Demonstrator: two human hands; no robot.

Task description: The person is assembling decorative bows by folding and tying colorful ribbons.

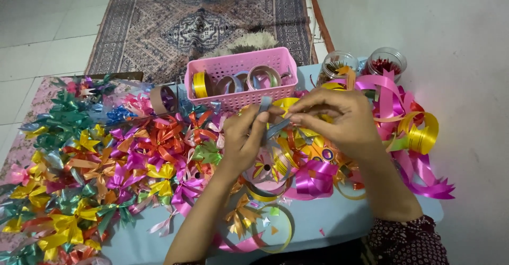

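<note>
- A heap of finished ribbon bows (95, 164), in green, yellow, orange, pink and purple, covers the left half of the low table (318, 222) and spills over its left edge.
- A pink plastic basket (241, 79) stands at the table's far edge, near the middle, with ribbon rolls (233, 82) standing in it.
- The left hand (245, 137) is closed, thumb and fingers pinching the lower end of a blue-grey ribbon strip (273, 122) above the middle of the table.
- The right hand (339, 116) pinches the same strip at its upper right end with its fingertips; the two hands almost touch.
- Under the hands lie loose ribbon loops (313, 180) in purple, yellow and orange.
- Two clear jars (366, 63) stand at the far right corner, one with mixed scraps, one with red pieces.
- A yellow ribbon roll (421, 132) and pink ribbon tails (424, 180) lie along the right edge.
</note>
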